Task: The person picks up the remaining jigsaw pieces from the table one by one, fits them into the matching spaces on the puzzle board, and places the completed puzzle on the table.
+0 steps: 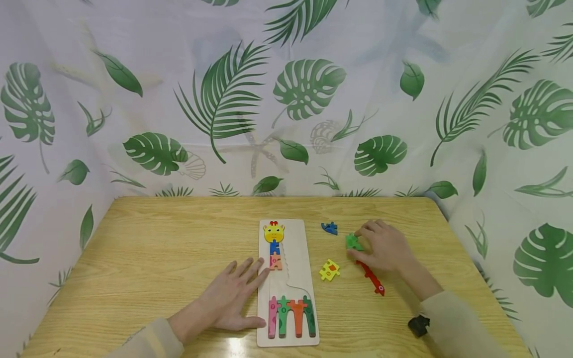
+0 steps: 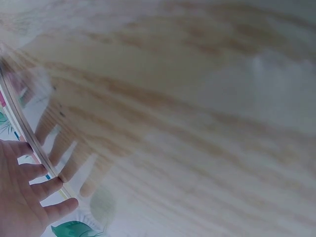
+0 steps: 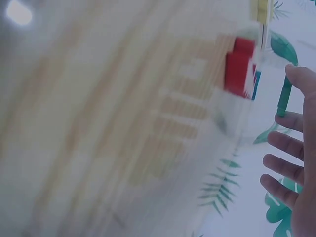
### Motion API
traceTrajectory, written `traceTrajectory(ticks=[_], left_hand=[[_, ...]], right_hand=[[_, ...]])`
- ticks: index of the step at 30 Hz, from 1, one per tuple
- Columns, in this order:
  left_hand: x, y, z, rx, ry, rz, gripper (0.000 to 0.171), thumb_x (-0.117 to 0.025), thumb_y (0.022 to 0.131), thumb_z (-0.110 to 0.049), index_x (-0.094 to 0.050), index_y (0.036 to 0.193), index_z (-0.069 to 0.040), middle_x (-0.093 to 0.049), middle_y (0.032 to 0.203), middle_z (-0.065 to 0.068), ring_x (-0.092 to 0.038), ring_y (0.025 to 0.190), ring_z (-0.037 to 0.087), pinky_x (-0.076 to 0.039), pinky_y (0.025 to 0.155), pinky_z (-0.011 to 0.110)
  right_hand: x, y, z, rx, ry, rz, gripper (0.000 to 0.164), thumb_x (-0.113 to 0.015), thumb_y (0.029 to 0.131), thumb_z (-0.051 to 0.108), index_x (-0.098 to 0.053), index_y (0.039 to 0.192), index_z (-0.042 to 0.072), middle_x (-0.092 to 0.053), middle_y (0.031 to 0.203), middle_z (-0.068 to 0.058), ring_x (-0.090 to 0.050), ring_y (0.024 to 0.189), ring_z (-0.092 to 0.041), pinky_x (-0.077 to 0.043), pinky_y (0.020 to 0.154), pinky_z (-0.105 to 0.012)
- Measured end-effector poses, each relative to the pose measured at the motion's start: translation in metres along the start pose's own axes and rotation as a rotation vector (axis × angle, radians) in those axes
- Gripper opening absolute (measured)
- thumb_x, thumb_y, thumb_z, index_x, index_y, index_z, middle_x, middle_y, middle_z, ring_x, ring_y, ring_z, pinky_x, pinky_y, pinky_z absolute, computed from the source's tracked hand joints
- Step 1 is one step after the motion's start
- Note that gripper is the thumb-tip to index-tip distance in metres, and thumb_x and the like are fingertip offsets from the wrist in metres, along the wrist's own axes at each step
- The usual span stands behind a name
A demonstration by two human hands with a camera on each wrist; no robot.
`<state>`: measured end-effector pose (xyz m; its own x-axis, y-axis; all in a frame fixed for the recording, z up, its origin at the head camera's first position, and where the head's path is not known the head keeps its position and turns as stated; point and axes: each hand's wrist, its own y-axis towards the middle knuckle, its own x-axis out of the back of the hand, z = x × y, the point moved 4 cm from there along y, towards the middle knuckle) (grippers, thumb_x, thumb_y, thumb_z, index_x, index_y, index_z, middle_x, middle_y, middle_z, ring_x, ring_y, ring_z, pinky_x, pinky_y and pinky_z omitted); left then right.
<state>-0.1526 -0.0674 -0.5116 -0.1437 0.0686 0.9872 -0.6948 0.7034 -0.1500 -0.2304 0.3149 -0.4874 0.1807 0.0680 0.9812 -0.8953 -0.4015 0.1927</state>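
Here, two hands work at a wood-grain table (image 1: 179, 238): the right hand (image 1: 387, 247) pinches one bright green puzzle piece (image 1: 352, 242) between thumb and forefinger, to the right of one pale rectangular puzzle board (image 1: 293, 238), while the left hand (image 1: 234, 297) lies with its fingers extended and apart, gripping nothing, fingertips touching the board's left edge. Seven pieces sit on the board: at the top, one yellow giraffe-head piece (image 1: 274, 233), with one blue piece (image 1: 274, 248) and one salmon-pink piece (image 1: 275, 263) in line below it; at the bottom, four leg pieces (image 1: 298, 318) side by side, one pink, one mid-green, one orange and one dark green. Three loose pieces lie on the table right of the board: one dark blue curved piece (image 1: 330, 228), one yellow piece with a reddish diamond mark (image 1: 329, 270), and one long red piece (image 1: 372, 279) near the right thumb.
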Motion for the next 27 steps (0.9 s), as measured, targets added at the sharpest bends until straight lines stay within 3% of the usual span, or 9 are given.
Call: traceTrajectory(ticks=[7, 16, 27], left_hand=[[-0.001, 0.000, 0.000, -0.003, 0.008, -0.004, 0.110, -0.038, 0.088, -0.092, -0.028, 0.168, -0.017, -0.028, 0.176, 0.013, -0.037, 0.159, 0.037, -0.039, 0.125, 0.058], [-0.001, 0.001, 0.000, -0.003, 0.000, 0.000, 0.110, -0.038, 0.088, -0.092, -0.028, 0.169, -0.018, -0.028, 0.176, 0.013, -0.036, 0.159, 0.037, -0.039, 0.125, 0.058], [-0.002, 0.001, 0.001, 0.002, -0.011, 0.011, 0.110, -0.038, 0.088, -0.092, -0.027, 0.169, -0.018, -0.026, 0.176, 0.013, -0.035, 0.160, 0.037, -0.038, 0.126, 0.059]], right_hand=[[0.006, -0.001, 0.014, 0.026, 0.006, -0.074, 0.052, -0.077, 0.086, 0.061, -0.078, 0.110, 0.015, -0.075, 0.112, -0.007, -0.069, 0.106, -0.029, -0.063, 0.087, -0.047], [0.008, -0.001, 0.029, 0.036, 0.028, -0.115, 0.052, -0.078, 0.085, 0.062, -0.079, 0.106, 0.015, -0.075, 0.110, -0.007, -0.070, 0.105, -0.029, -0.063, 0.086, -0.046], [0.014, -0.004, 0.046, -0.004, 0.112, -0.213, 0.052, -0.082, 0.080, 0.060, -0.080, 0.103, 0.014, -0.075, 0.105, -0.004, -0.070, 0.099, -0.026, -0.063, 0.078, -0.042]])
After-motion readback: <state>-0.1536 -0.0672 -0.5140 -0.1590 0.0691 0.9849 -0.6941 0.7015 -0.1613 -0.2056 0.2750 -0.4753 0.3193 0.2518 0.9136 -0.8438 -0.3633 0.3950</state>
